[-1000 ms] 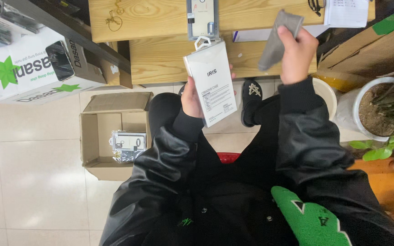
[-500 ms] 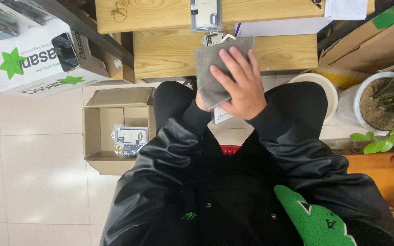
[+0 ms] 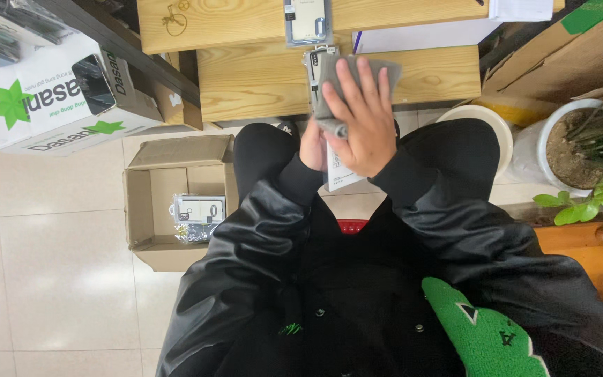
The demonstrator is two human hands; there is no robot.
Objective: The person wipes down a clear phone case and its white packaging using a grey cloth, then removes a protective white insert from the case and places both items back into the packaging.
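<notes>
We sit and look down at our lap, with our black jacket sleeves in front of us. Our right hand [image 3: 359, 119] lies flat on a grey cloth [image 3: 329, 84], with its fingers [image 3: 347, 80] spread wide and pressing the cloth onto a white flat package [image 3: 340, 174]. Our left hand [image 3: 313, 146] sits under it, beside the right hand, and holds the package from below. We cannot tell how its fingers are set, because the right hand and the cloth hide them. The package and the cloth are up in the air, above our knees and just in front of the wooden counter [image 3: 259, 77].

The counter is pale wood with two levels. A see-through packet [image 3: 306, 21] with something light inside rests on the upper level, and white papers [image 3: 420, 33] lie to its right.

The floor [image 3: 43, 244] is made of big pale tiles. An open brown cardboard box [image 3: 176, 199] stands on the floor to our left, with a small packet [image 3: 199, 213] inside. A white box with green stars [image 3: 57, 94] stands farther off. On our right is a white pot with soil and a green plant [image 3: 581, 150], and a brown carton [image 3: 560, 49] near it.
</notes>
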